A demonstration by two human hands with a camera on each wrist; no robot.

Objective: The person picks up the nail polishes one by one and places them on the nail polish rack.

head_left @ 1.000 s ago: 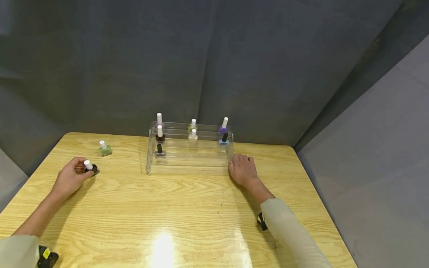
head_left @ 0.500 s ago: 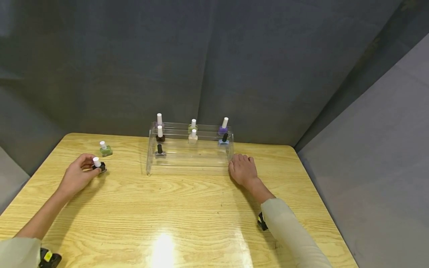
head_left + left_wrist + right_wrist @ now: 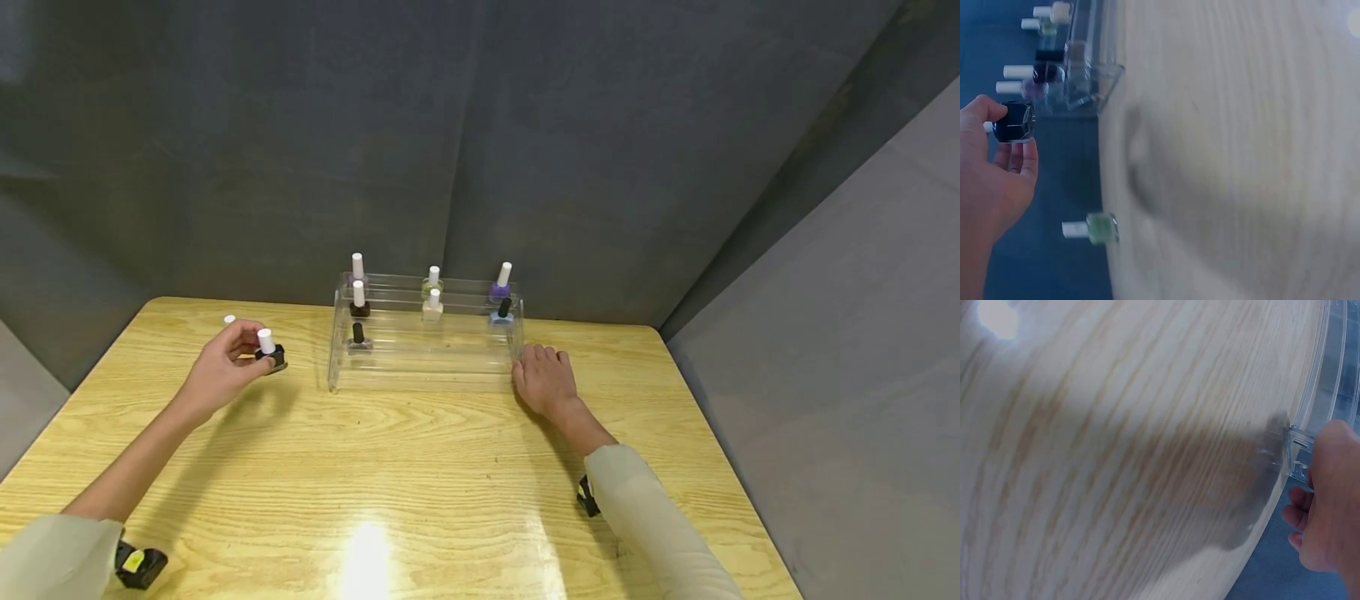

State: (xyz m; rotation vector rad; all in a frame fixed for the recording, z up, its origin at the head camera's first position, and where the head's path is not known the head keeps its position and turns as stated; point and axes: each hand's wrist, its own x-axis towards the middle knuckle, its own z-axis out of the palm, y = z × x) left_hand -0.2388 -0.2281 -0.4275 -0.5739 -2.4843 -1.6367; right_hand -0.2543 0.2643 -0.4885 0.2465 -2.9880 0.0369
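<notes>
In the head view my left hand (image 3: 219, 372) pinches a dark nail polish bottle (image 3: 274, 358) with a white cap, held upright above the table, left of a clear tiered display rack (image 3: 420, 382). The left wrist view shows thumb and fingers on either side of this bottle's glass (image 3: 1015, 123). At the rack's right end, my right hand (image 3: 546, 382) grips the side panel (image 3: 1299, 456), with fingers curled at its edge. Behind the left hand stands a green nail polish bottle (image 3: 1101, 229); only its white cap (image 3: 229, 320) shows in the head view.
Several nail polish bottles stand on the rack's upper tiers, among them a purple one (image 3: 500, 291) and a light blue one (image 3: 501, 317). A black-capped bottle (image 3: 359, 343) sits lower left. The wooden table (image 3: 420, 467) backs onto a dark curtain (image 3: 300, 150).
My left hand has lifted the dark bottle and carried it rightward toward the rack, now covering most of the green bottle in the head view. The right hand has stayed at the rack's side.
</notes>
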